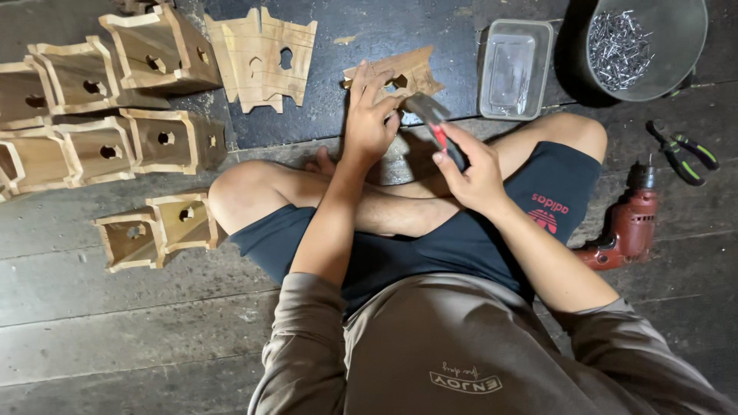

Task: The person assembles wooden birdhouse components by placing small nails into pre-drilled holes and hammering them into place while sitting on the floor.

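I sit cross-legged on a dark plank floor. My left hand (371, 115) holds a small shaped wooden panel with a cut-out hole (407, 73) on the floor in front of my legs. My right hand (473, 169) grips a hammer with a red and black handle (440, 131); its head is at the panel's near edge, close to my left fingers. A nail is too small to make out.
Several finished wooden box pieces (100, 115) stand at the left, flat cut panels (261, 54) behind. A clear plastic tub (515, 69), a dark bowl of nails (642, 46), pliers (684, 154) and a red drill (626, 227) lie at the right.
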